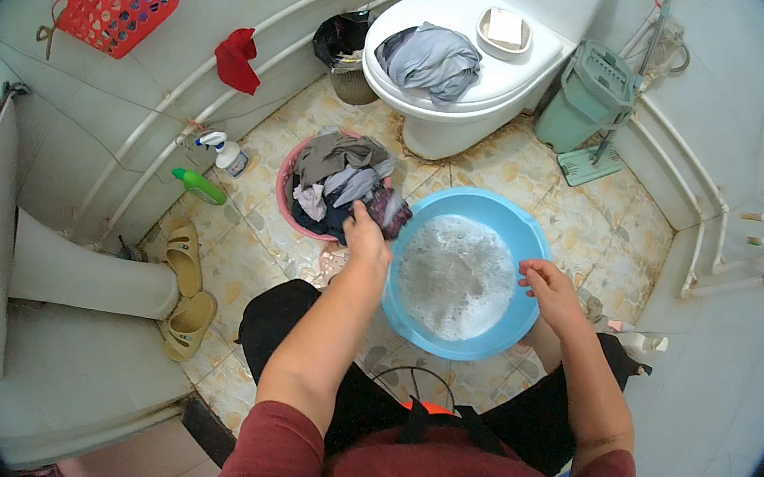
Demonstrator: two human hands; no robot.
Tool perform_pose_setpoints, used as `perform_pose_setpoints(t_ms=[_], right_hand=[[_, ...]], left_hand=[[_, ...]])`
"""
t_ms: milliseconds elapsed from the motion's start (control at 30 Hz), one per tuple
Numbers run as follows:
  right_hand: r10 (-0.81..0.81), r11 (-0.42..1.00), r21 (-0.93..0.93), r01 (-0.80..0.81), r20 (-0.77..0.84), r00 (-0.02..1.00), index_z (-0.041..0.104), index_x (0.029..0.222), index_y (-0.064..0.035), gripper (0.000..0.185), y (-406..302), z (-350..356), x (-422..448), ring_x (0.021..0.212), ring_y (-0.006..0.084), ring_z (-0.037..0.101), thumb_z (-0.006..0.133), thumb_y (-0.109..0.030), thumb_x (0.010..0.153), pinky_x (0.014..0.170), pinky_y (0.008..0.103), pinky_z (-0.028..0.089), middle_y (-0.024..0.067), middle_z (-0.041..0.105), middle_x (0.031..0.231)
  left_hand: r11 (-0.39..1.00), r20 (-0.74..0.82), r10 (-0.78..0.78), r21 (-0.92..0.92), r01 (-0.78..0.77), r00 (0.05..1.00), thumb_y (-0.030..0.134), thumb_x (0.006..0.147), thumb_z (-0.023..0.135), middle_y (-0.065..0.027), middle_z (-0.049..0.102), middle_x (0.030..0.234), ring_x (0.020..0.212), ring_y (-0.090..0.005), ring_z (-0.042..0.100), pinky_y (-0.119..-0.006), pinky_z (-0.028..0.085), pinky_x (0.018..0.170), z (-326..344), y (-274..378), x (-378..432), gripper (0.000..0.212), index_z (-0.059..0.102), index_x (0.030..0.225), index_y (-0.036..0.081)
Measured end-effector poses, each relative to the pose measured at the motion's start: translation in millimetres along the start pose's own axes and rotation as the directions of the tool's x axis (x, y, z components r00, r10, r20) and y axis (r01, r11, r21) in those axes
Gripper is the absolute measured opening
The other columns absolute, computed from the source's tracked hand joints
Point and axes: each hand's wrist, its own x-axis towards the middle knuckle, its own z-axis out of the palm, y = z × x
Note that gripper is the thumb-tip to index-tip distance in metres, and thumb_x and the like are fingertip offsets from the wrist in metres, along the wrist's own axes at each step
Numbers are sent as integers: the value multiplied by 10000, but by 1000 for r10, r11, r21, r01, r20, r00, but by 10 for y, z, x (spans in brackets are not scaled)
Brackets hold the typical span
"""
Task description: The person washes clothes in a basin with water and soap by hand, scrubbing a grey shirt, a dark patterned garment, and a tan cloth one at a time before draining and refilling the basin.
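My left hand (366, 238) is over the near right side of a pink basin (283, 191) heaped with clothes. It grips a dark purple patterned cloth (390, 214), slightly blurred, which hangs toward the blue basin; the fingers behind it are partly hidden. Grey garments (338, 156) and a pale pink cloth (310, 201) lie in the pile. Right before me, a large light-blue plastic basin (536, 232) holds cloudy, sudsy water (455, 280). My right hand (547, 291) hovers at its right rim with nothing in it, fingers loosely curled.
A bundled grey garment (436, 63) and a soap dish (505, 35) rest on the toilet lid. A mop bucket (589, 96) stands to its right. Leftward are a spray bottle (229, 157), a green bottle (201, 187), yellow slippers (189, 326) and a pedestal sink (95, 273).
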Motion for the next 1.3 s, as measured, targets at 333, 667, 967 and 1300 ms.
perform_pose_setpoints(t_ms=[333,667,967,1300], right_hand=[[81,972,210,-105,119,990,521,1028,-16,240,-37,-103,-50,820,146,555,444,-158,850,701,271,437,74,567,956],[103,955,290,-55,-151,983,511,1058,-31,264,16,-336,100,888,150,527,454,-177,846,735,282,422,68,539,1024],[-7,1000,-12,4,-188,982,544,1017,-68,244,146,-288,-69,889,200,539,488,-217,832,775,313,431,90,572,989],[194,981,133,-143,-740,644,480,1099,-15,353,1170,-2271,-764,918,128,511,509,-214,808,743,256,414,70,559,970]], left_hand=[[-299,503,202,849,-436,840,258,764,527,-269,234,1297,1219,-358,227,-410,186,1002,-62,658,1177,606,274,1284,76],[-302,578,381,816,-493,722,77,707,550,-233,489,1086,995,-339,482,-340,356,888,-206,295,1260,480,410,1144,-62],[1,492,187,865,-501,850,109,677,580,-229,461,1100,1045,-358,419,-385,309,920,-741,-875,243,522,408,1146,-41],[432,270,-64,876,-217,961,18,750,454,-135,455,1109,942,-233,481,-312,406,782,-649,-738,-292,540,260,1255,24]])
